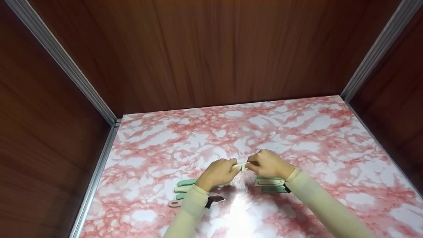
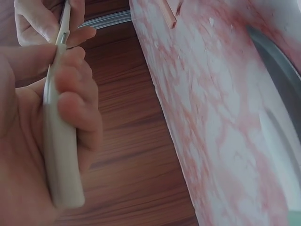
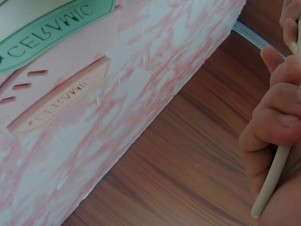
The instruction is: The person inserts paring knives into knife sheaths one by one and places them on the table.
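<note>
My left hand [image 1: 218, 172] grips a cream knife handle [image 2: 63, 160], its fingers curled round it and the thumb along its top. Close on its right, my right hand [image 1: 269, 164] holds a thin cream blade cover [image 3: 272, 183] that looks flat and narrow. The two cream pieces meet end to end between the hands, above the table; how much blade lies inside the cover is hidden. Below my left hand lie several knives, among them a green handle [image 1: 186, 182], a pink handle [image 1: 175, 203] and a dark blade [image 1: 216, 199].
Under my right hand lie more flat covers: a green one [image 3: 61, 33] and a pink one [image 3: 66, 96], both marked with lettering. The red-and-white marbled table [image 1: 231, 132] meets a brown wood-grain panel [image 1: 211, 56] behind, with side panels left and right.
</note>
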A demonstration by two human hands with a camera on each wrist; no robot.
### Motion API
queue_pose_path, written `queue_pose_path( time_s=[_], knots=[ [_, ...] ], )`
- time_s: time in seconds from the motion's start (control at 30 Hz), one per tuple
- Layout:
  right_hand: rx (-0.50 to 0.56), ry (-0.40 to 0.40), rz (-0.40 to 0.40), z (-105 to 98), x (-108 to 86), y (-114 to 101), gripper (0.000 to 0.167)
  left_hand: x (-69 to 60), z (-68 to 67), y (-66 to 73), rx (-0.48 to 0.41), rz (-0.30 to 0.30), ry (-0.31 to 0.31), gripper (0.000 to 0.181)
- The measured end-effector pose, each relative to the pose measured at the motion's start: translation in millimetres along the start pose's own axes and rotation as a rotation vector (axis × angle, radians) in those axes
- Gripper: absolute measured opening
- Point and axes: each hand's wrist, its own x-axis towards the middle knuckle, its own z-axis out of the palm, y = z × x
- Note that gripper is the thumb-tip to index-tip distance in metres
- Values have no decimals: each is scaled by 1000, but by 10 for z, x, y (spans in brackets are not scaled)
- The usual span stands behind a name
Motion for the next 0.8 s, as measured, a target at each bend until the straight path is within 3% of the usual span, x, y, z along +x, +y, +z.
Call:
queue_pose_path(
  time_s=[0.13, 0.3, 0.5, 0.63, 0.8],
  knots=[
    [13, -9, 13, 0, 6, 14, 30, -29, -25, -17, 30, 32, -14, 8],
    [34, -34, 55, -9, 6, 35, 34, -61, -62, -60, 61, 45, -3, 7],
    [16, -5, 79, -37, -40, 116, 33, -105, -135, -179, 33, 9, -20, 7],
    [1, 4, 153, -45, -95, 182, 26, -158, -200, -324, -19, -13, -36, 6],
    [-3, 17, 265, -50, -159, 244, 28, -201, -277, -540, -69, -87, -15, 10]
  ],
)
